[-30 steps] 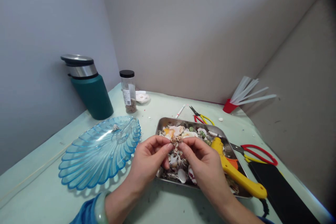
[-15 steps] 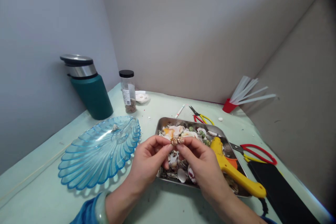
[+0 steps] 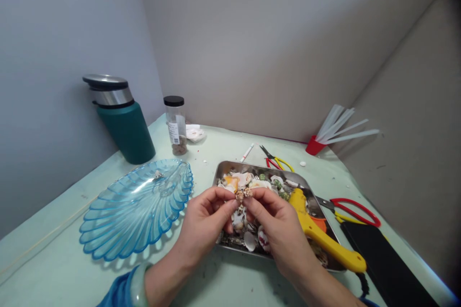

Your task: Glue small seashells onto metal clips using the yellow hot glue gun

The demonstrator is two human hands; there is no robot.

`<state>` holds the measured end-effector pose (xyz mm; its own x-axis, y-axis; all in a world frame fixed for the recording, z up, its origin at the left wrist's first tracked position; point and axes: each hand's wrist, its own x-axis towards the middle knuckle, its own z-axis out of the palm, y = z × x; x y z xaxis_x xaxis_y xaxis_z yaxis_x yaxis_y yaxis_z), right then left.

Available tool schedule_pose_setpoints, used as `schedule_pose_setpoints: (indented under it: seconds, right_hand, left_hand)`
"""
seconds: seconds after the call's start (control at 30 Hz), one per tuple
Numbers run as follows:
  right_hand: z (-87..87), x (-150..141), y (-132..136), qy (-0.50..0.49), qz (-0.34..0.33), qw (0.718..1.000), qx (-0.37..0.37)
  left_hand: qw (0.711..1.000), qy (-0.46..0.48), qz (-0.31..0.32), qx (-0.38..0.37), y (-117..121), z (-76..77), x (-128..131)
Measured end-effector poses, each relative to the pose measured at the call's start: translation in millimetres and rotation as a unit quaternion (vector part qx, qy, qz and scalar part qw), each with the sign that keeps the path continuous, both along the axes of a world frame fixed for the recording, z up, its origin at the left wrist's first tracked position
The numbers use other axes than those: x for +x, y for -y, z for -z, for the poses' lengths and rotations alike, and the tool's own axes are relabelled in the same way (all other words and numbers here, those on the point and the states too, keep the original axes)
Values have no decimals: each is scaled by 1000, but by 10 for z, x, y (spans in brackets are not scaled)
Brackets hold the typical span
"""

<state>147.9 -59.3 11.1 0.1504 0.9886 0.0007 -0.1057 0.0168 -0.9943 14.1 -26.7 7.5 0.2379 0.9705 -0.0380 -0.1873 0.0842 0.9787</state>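
Speckled shells (image 3: 243, 194) pinched between left hand (image 3: 205, 223) and right hand (image 3: 279, 230) fingertips, both grips pressed together on them, just above steel tray (image 3: 220, 169) of shells.

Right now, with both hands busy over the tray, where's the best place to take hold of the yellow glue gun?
Probably the glue gun's long handle near the tray's right rim, coming from the right. It lies slanted there, clear of the hands, while its front end sits among the shells.
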Motion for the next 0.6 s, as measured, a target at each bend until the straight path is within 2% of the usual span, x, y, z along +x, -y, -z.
schedule_pose_setpoints:
  seconds: [0.23, 0.6]
  right_hand:
    - [-15, -8, 17, -5, -2, 1000, -15]
    - [54, -25, 17, -44, -28, 998, -47]
  left_hand:
    - [1000, -3, -1, -11, 10, -43, 0]
    - [1000, -23, 15, 6, 3, 10, 3]
